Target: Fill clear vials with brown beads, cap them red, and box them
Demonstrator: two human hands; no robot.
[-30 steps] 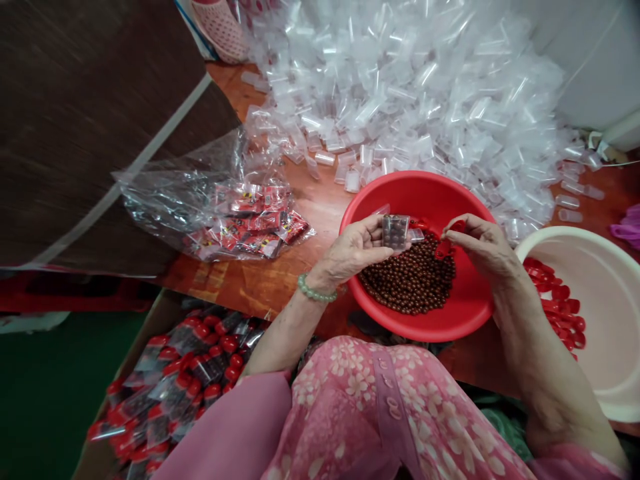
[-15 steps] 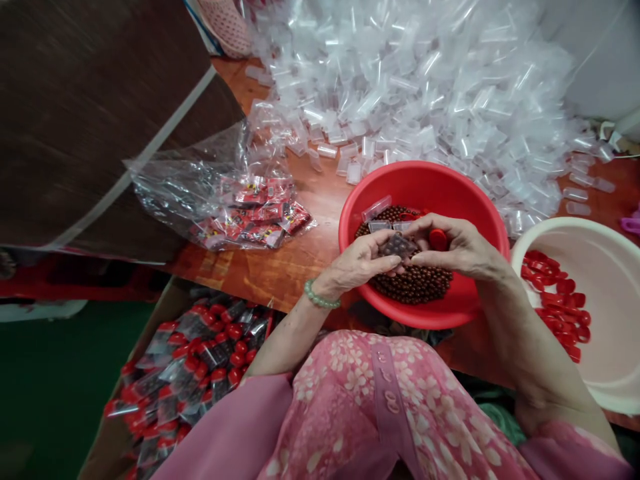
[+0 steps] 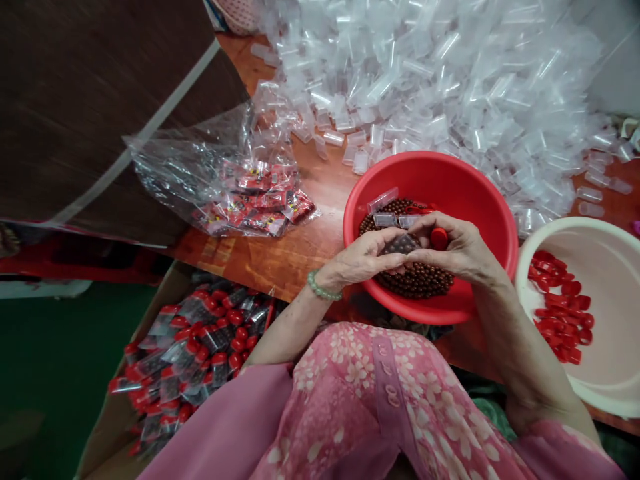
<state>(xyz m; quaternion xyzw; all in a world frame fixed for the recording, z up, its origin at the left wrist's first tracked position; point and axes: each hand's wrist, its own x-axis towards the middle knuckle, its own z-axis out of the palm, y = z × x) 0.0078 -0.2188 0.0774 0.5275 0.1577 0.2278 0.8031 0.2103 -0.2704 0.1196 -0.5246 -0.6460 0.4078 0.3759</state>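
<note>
One bead-filled clear plastic case (image 3: 401, 245) lay clasped in the left hand (image 3: 361, 257), over the round red plastic basin (image 3: 475, 195) right of centre; the right hand (image 3: 465, 252) had closed in, apparently grasping a red plastic cap (image 3: 439, 238), bringing both parts near each other.

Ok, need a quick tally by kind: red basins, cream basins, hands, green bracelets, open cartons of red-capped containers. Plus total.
Red basin: 1
Cream basin: 1
Hands (left hand, right hand): 2
Green bracelet: 1
Open carton: 1
Total: 6
Brown beads overlap too much to count.
</note>
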